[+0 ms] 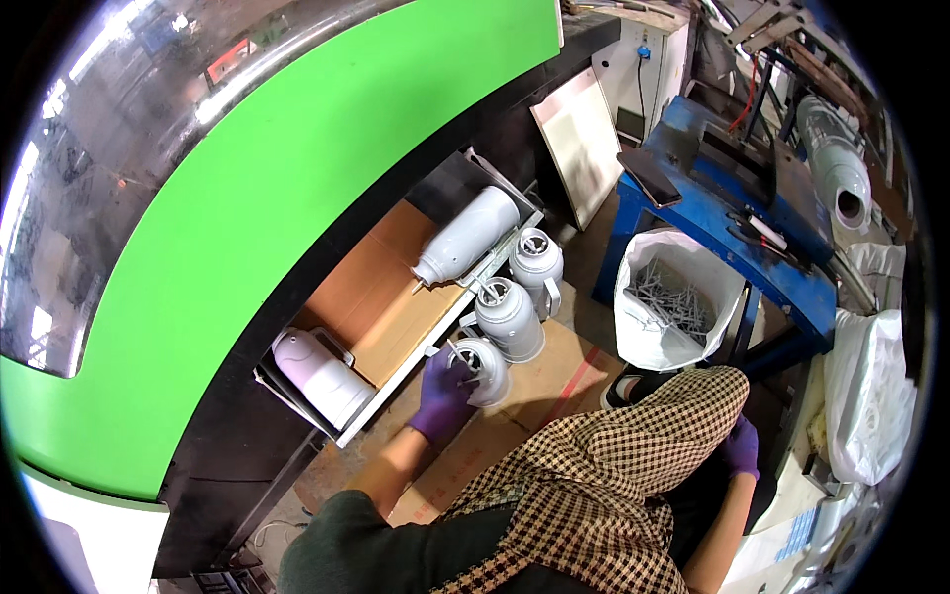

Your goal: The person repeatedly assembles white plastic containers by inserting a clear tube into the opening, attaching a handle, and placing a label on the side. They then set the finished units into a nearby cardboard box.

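Purple-gloved, the left hand point(443, 394) touches the nearest grey jug point(491, 379) on the cardboard point(475, 447); whether it grasps, I cannot tell. At right, the right hand point(740, 445) is beside the checked cloth point(653, 431), its grip also unclear.

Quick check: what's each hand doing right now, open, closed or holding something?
Left hand: at the nearest grey jug; whether it grips cannot be told.
Right hand: beside the checked apron; open or closed cannot be told.
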`<state>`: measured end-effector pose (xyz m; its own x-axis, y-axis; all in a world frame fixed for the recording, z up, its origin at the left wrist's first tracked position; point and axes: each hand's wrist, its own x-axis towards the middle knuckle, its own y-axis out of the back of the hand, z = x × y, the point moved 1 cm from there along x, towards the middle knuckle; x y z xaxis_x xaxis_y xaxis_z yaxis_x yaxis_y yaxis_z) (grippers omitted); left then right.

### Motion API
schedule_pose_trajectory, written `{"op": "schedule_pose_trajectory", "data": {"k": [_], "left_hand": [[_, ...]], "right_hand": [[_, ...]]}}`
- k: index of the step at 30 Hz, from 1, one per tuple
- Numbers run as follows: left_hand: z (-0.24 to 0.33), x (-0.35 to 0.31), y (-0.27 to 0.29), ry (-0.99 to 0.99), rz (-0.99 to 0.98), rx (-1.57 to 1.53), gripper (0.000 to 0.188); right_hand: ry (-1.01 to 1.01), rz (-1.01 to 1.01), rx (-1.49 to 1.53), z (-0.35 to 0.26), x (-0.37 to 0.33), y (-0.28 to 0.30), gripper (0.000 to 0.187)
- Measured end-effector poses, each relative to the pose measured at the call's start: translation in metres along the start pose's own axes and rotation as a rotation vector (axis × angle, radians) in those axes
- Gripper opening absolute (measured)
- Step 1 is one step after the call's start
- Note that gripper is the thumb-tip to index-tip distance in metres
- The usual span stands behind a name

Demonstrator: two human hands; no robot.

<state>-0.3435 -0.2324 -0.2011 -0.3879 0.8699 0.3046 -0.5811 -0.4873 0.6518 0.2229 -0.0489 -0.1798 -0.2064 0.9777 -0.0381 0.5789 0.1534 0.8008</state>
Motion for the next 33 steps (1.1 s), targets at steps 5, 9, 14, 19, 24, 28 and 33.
{"op": "schedule_pose_trajectory", "data": {"k": [5, 9, 14, 19, 24, 28, 33], "left_hand": [[-0.104, -0.033, -0.025, 0.029, -0.040, -0.095, 0.035], [-0.124, -0.053, 0.009, 0.097, 0.041, 0.144, 0.062], [-0.206, -0.100, 0.132, 0.771, 0.739, 0.611, 0.105], [-0.226, -0.102, 0.150, 1.411, 0.301, 0.582, 0.154], [-0.217, -0.082, 0.110, 1.457, 0.066, 0.832, 0.160], [-0.228, -0.076, 0.108, 1.374, 0.151, 0.867, 0.163], [-0.208, -0.068, 0.121, 1.430, 0.236, 0.467, 0.162]], "right_hand": [[0.081, -0.062, -0.049, -0.005, 0.006, 0.004, 0.037], [-0.009, -0.046, 0.121, 0.018, 0.001, -0.002, 0.041], [-0.014, -0.017, 0.196, 0.016, 0.000, -0.010, 0.036], [-0.024, -0.006, 0.109, 0.017, 0.004, -0.007, 0.031], [-0.003, 0.030, 0.098, 0.034, 0.002, -0.013, 0.032], [-0.011, 0.024, -0.003, 0.023, 0.001, -0.011, 0.030], [0.014, 0.053, -0.052, 0.010, -0.005, 0.001, 0.031]]}}
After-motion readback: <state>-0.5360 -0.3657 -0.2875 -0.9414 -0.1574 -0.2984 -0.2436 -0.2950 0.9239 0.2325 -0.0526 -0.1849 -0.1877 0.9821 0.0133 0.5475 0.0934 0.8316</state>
